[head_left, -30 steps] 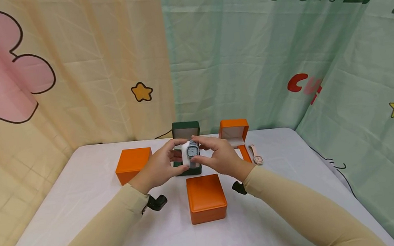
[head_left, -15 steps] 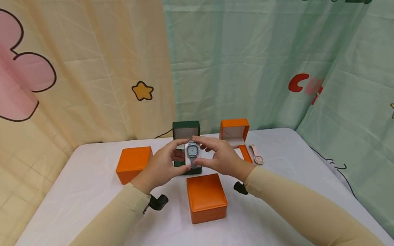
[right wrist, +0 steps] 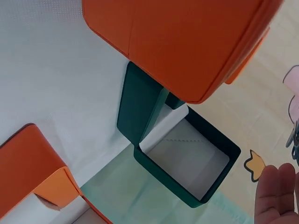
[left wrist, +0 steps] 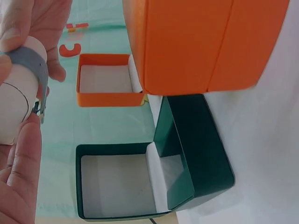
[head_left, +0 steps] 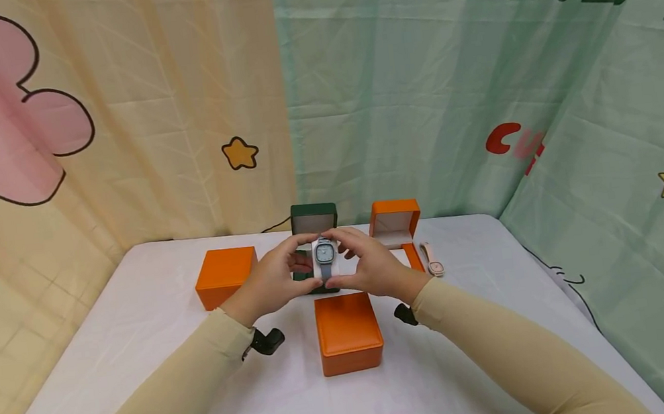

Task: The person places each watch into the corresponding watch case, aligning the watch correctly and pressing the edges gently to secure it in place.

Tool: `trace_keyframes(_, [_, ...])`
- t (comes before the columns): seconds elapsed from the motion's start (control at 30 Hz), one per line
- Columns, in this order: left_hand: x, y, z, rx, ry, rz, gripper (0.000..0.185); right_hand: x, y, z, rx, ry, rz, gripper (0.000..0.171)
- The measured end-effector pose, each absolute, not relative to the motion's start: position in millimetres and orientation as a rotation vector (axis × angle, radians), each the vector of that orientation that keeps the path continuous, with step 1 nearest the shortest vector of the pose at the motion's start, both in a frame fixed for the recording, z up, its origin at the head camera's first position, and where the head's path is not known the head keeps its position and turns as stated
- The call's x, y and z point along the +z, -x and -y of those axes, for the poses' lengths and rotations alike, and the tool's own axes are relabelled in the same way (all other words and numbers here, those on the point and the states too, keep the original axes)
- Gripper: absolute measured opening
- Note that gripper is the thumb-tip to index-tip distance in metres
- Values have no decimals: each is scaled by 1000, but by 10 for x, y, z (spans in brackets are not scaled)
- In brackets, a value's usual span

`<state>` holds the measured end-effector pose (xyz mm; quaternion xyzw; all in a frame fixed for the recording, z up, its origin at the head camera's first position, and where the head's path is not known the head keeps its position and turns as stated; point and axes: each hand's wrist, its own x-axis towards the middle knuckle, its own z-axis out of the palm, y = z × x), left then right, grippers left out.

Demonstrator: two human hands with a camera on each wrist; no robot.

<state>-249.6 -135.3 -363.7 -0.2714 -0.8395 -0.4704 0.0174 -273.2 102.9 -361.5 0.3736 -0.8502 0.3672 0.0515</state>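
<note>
Tabletop (head_left: 142,362), white cover. Closed orange box (head_left: 225,276) at left, second closed orange box (head_left: 348,332) near front centre. Open orange box (head_left: 395,222) at back right; pink watch (head_left: 432,260) just beside it.

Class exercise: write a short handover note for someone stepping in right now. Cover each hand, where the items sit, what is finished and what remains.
Left hand and right hand both pinch the grey watch on its white cushion, held above the open green box.
Two closed orange boxes; an open orange box with a pink watch beside it.
Done: watch strapped round cushion.
Left: probably seat the cushion in the green box and close it.
</note>
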Motion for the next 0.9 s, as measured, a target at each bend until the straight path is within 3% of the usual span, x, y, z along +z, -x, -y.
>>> trace_keyframes(0.9, [-3620, 2504, 1378, -1450, 860, 2635, 74, -3585, 2716, -983, 1078, -1215, 2545, 59])
